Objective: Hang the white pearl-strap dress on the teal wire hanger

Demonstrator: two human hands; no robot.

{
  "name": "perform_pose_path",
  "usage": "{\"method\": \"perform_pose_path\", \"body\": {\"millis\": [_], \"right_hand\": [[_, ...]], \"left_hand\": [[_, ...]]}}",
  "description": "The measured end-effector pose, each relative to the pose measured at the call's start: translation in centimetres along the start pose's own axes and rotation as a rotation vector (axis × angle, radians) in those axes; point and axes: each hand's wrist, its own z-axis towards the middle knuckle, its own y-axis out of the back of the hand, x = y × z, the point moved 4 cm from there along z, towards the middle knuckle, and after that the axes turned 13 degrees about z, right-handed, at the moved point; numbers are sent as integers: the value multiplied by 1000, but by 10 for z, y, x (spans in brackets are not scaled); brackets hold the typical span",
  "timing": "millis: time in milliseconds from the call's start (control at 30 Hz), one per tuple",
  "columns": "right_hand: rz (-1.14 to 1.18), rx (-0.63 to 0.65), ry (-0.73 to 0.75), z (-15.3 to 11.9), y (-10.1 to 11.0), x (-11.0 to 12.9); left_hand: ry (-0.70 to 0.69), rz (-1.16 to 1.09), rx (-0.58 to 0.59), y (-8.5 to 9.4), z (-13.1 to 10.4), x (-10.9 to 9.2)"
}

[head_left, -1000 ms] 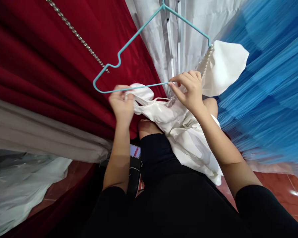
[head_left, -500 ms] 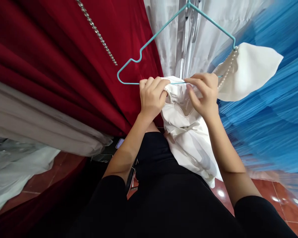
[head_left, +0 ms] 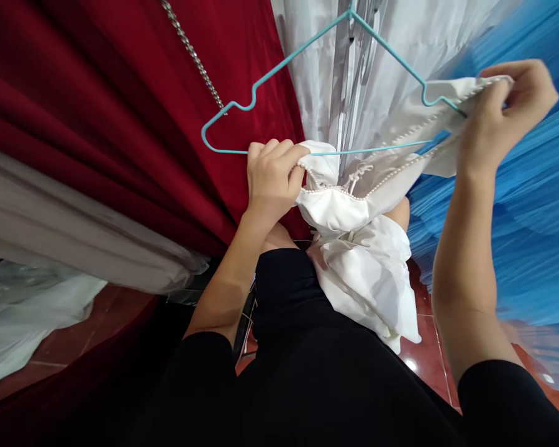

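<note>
A white dress (head_left: 335, 211) with pearl trim along its neckline hangs in front of my body. My left hand (head_left: 276, 177) is closed around the lower bar of the turquoise hanger (head_left: 302, 57) and the white fabric at one side of the dress. Out to the right, my right hand (head_left: 510, 115) grips the pearl-edged shoulder strap of the dress, stretching it past the hanger's right end. That end of the hanger lies inside the strap, its tip partly covered by fabric. White lacing shows inside the bodice.
Red drapery (head_left: 135, 124) with a beaded silver trim (head_left: 193, 56) hangs on the left, beside greyish fabric (head_left: 74, 217). Blue tulle (head_left: 535, 248) fills the right side. White curtains (head_left: 307, 81) and metal poles stand behind the hanger. Red tiles (head_left: 428, 347) cover the floor.
My right hand has left the hanger's lower bar and moved right and up, taking hold of the strap and pulling it outward. The hanger and my left hand have shifted slightly left.
</note>
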Motion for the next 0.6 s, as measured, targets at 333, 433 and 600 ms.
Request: {"method": "perform_pose_path", "body": {"millis": [333,433,600], "right_hand": [[10,417,61,-105,-12,42],[27,586,180,-107,-35,79],[59,670,131,-100,-63,91]], "left_hand": [[35,12,38,-6,10,12],[5,-18,50,-13,10,3],[0,-32,19,-5,4,-11]]}}
